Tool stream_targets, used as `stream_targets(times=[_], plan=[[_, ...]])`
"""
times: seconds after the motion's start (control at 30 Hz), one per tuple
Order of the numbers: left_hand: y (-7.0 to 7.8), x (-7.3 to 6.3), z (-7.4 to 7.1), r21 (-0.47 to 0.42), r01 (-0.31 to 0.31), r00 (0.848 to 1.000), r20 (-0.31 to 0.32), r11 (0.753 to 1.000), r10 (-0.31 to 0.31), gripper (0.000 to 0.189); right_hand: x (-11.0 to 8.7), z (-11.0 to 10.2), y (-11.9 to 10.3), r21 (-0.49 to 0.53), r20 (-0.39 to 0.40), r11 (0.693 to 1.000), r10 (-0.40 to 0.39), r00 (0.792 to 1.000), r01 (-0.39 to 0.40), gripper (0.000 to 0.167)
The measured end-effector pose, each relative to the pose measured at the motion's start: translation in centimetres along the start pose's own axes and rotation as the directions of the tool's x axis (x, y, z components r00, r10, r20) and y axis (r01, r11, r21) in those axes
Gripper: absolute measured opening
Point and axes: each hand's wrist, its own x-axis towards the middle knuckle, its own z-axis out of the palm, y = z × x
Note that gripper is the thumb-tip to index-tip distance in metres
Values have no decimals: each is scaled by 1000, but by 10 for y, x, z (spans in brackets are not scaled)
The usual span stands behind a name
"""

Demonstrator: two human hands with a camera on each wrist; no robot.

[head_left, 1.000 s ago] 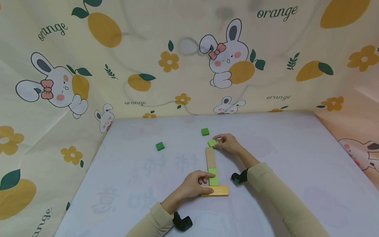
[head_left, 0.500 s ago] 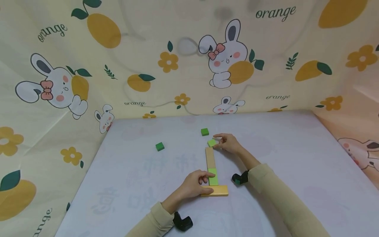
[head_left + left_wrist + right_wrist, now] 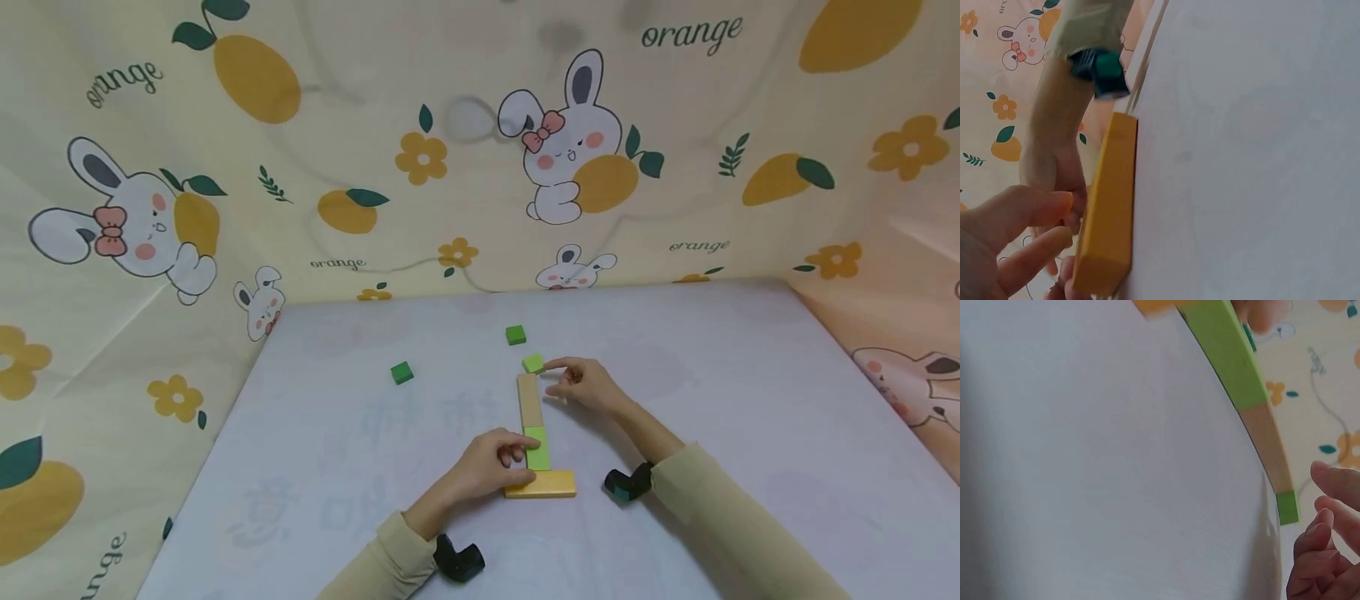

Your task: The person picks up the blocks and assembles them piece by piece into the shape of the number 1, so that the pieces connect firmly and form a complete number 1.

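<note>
A row of blocks runs away from me in the head view. Nearest lies a crosswise orange-yellow block [image 3: 551, 484], then a light green block [image 3: 537, 457], a tan wooden block [image 3: 529, 402] and a small light green square block [image 3: 533, 363]. My left hand [image 3: 483, 467] rests over the near end, thumb at the orange-yellow block and index finger above the light green one. My right hand [image 3: 588, 386] is beside the far end, its index fingertip close to the small square block, thumb apart from it. Whether that fingertip touches cannot be told.
A green square block [image 3: 515, 335] lies beyond the row, and a darker green one [image 3: 402, 372] stands off to the left. The white table [image 3: 337, 467] meets a printed cloth [image 3: 420, 217] at its back and sides. Each wrist wears a black device.
My right hand has let go of the small light green square block, thumb and finger spreading, and drawn slightly right and toward me. The left hand has stayed in place.
</note>
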Motion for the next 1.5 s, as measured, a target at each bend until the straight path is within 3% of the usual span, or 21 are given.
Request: stream_targets(times=[0.17,0.33,0.57,0.73,0.83,1.07,1.5], plan=[[-4,2,-7,-49,4,1000,-13,999,-5,32,-19,5,-2,23,21,1000,-20,1000,19,45],[-10,10,-16,-38,-27,997,-72,999,24,27,-40,13,-6,44,71,998,-53,996,50,41],[-14,28,-33,-63,-9,987,-163,998,-2,26,-70,20,-11,99,170,984,-165,972,150,40],[-13,41,-46,-70,19,976,-214,997,-33,26,-84,25,-13,122,235,987,-128,964,101,41],[-15,50,-51,-74,24,971,-237,997,-40,27,-90,28,-13,139,262,987,-117,958,82,41],[-22,74,-59,-70,37,961,-271,997,-55,27,-95,34,-9,136,253,980,-177,951,146,44],[-30,118,-69,-93,61,925,-370,994,-91,32,-93,33,-13,101,267,992,-96,959,71,42]])
